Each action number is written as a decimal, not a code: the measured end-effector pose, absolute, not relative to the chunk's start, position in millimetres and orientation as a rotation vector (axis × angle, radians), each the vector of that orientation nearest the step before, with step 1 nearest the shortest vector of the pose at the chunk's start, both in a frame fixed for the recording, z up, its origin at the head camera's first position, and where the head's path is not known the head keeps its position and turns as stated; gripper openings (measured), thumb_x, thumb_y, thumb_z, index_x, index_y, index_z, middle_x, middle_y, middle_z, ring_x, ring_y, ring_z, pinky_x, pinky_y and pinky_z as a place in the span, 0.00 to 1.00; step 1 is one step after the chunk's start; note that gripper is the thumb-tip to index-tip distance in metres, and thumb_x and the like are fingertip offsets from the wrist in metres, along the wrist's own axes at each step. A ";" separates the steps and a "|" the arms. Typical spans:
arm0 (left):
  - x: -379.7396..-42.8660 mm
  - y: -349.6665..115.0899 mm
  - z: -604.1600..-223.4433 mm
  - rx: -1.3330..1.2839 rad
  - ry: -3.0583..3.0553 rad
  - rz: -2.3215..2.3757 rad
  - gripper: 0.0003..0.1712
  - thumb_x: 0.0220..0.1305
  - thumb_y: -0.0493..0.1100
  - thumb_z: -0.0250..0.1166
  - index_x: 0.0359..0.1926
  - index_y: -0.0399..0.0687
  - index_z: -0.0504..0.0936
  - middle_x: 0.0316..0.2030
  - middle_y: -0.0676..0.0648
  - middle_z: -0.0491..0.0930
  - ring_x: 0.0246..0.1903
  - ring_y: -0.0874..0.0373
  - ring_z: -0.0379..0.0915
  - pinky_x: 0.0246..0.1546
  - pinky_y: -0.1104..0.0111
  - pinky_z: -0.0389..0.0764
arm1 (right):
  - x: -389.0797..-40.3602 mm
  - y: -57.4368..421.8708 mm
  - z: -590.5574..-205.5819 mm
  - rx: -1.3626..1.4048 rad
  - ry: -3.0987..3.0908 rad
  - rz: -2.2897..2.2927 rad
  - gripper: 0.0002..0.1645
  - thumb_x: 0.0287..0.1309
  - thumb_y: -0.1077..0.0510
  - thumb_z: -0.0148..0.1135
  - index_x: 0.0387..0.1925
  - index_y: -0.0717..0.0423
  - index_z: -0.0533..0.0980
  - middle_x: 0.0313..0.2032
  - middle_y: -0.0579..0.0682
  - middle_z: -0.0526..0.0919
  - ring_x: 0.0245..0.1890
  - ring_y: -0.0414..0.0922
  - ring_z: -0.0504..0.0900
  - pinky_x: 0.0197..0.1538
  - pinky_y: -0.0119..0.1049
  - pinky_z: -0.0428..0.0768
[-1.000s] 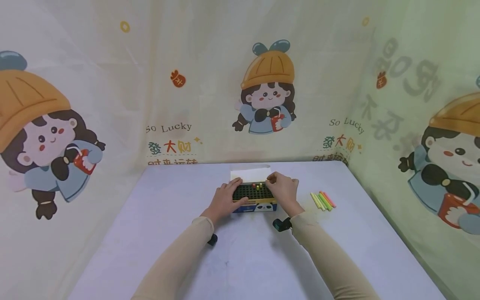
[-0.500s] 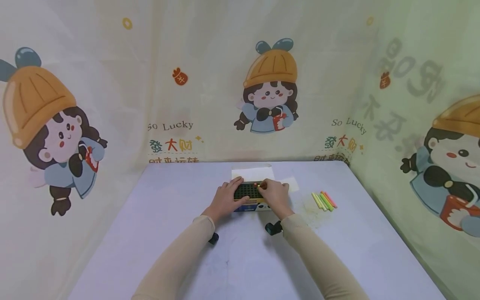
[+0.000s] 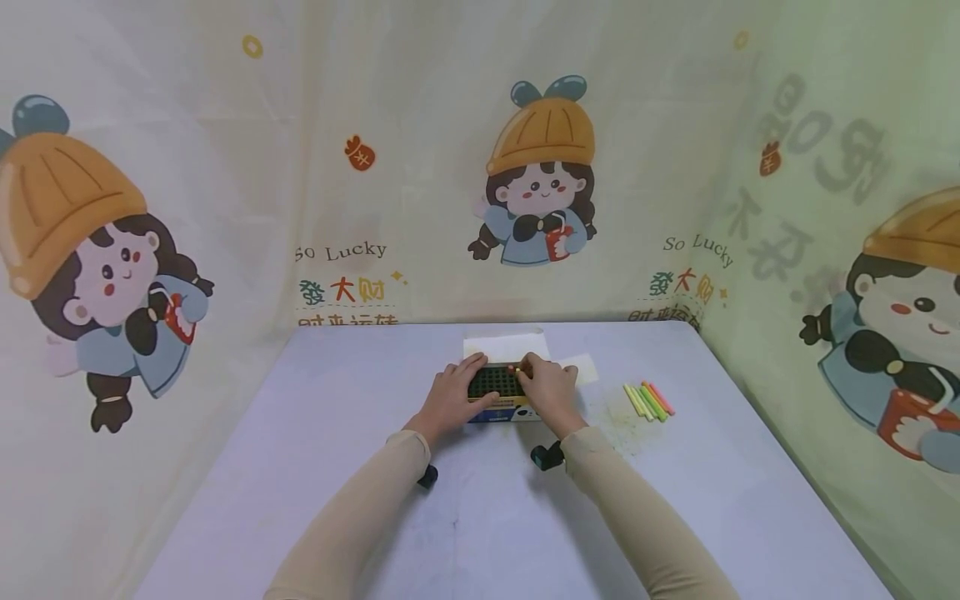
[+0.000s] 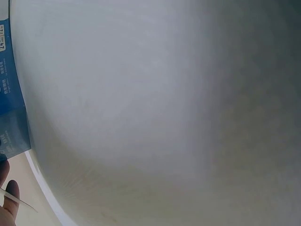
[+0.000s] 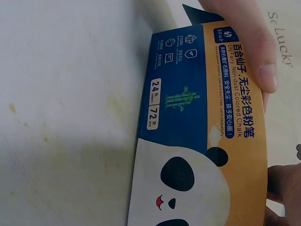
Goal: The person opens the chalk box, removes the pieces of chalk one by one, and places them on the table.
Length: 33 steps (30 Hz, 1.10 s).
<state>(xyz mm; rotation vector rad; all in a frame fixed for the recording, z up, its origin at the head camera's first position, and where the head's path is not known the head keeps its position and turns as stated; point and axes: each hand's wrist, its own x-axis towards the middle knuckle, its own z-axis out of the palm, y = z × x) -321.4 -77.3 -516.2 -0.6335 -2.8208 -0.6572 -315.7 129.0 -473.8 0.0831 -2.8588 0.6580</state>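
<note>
Toward the far edge of the white desk (image 3: 480, 533), roughly midway between its left and right edges, sits the printed chalk box (image 5: 193, 127), its lid flap (image 3: 506, 347) folded out toward that edge and a black holed insert (image 3: 489, 382) facing up. Its walls look like thin card, so it should be light, apt to slide or buckle if squeezed; the rims and ends, backed by the insert, seem the safest hold. The left hand (image 3: 452, 396) grips it there, at the left end, thumb over the near rim and fingers toward the far side. The right hand (image 3: 551, 392) is bunched over the right part, thumb and forefinger seeming to pinch a yellow stick (image 3: 517, 372) by its top, though the fingers hide most of it. Nearer the desk's right edge lies a loose row of chalk sticks (image 3: 652, 402), yellow, green and pink, probably stiff but brittle and dusty, best taken lightly around the middle. Smallest is a red tip (image 3: 511, 368) showing above the insert, just beside the right fingertips.
</note>
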 end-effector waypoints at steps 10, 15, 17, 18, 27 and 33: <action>-322.9 -77.1 -517.8 -0.622 -2.831 -0.655 0.50 0.68 0.76 0.55 0.81 0.58 0.59 0.80 0.54 0.59 0.65 0.43 0.69 0.62 0.45 0.70 | -314.4 128.8 -471.9 0.097 -2.849 0.670 0.10 0.73 0.48 0.62 0.46 0.47 0.82 0.39 0.47 0.91 0.35 0.49 0.86 0.55 0.57 0.66; -322.6 -77.1 -516.6 -0.622 -2.834 -0.659 0.50 0.67 0.76 0.55 0.81 0.58 0.59 0.80 0.54 0.59 0.65 0.43 0.69 0.62 0.45 0.70 | -313.5 129.3 -470.3 0.118 -2.841 0.651 0.08 0.75 0.48 0.59 0.45 0.46 0.79 0.28 0.46 0.88 0.28 0.47 0.82 0.52 0.57 0.66; -322.6 -77.2 -516.6 -0.623 -2.831 -0.668 0.50 0.67 0.76 0.55 0.81 0.58 0.59 0.80 0.53 0.59 0.64 0.43 0.69 0.62 0.45 0.70 | -313.5 129.3 -469.9 0.131 -2.841 0.631 0.08 0.76 0.48 0.58 0.45 0.46 0.77 0.24 0.45 0.85 0.25 0.46 0.80 0.51 0.57 0.66; -322.8 -77.4 -516.9 -0.622 -2.831 -0.666 0.50 0.67 0.76 0.55 0.81 0.58 0.59 0.80 0.53 0.59 0.64 0.43 0.69 0.62 0.45 0.70 | -313.5 129.2 -469.5 0.137 -2.840 0.622 0.08 0.77 0.48 0.57 0.45 0.46 0.77 0.22 0.44 0.84 0.24 0.45 0.79 0.51 0.57 0.67; -325.0 -77.7 -519.2 -0.619 -2.830 -0.644 0.50 0.68 0.76 0.54 0.81 0.58 0.59 0.80 0.54 0.59 0.64 0.44 0.70 0.61 0.46 0.71 | -313.5 129.1 -468.8 0.160 -2.860 0.571 0.09 0.79 0.48 0.52 0.47 0.47 0.72 0.15 0.43 0.75 0.18 0.44 0.74 0.47 0.56 0.66; -324.9 -78.1 -520.3 -0.621 -2.819 -0.645 0.50 0.67 0.77 0.54 0.81 0.58 0.60 0.79 0.53 0.60 0.64 0.43 0.70 0.61 0.45 0.71 | -317.0 127.9 -470.8 0.123 -2.888 0.557 0.13 0.75 0.45 0.58 0.47 0.49 0.79 0.27 0.47 0.88 0.28 0.47 0.83 0.53 0.58 0.67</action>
